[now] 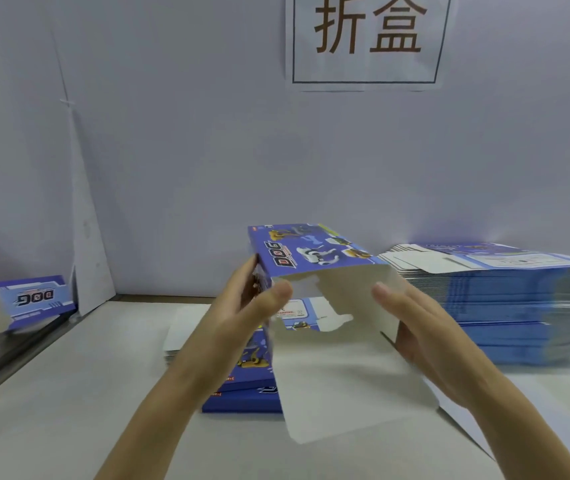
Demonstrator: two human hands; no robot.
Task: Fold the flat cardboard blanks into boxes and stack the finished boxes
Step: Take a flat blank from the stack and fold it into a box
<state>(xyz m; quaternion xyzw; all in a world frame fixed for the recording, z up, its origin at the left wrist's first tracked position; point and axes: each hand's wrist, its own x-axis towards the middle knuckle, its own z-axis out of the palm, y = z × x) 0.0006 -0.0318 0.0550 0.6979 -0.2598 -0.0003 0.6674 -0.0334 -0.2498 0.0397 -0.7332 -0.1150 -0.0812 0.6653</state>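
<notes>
A white wall [172,150] with a printed sign [366,39] stands well beyond the fingers. Below them lies the pale surface [69,393]. Just right of the right fingers sits a tall pile of flat blanks [519,306]. Between both sets of fingers, held above the surface, is a half-opened blue box [311,251], its white flap [346,393] hanging toward the viewer. Under the left fingers lie finished boxes [238,401]. Far to their left leans another blue carton [34,296]. The left hand [252,306] grips the box's left edge, thumb in front. The right hand [429,341] pinches its right wall, thumb inside.
</notes>
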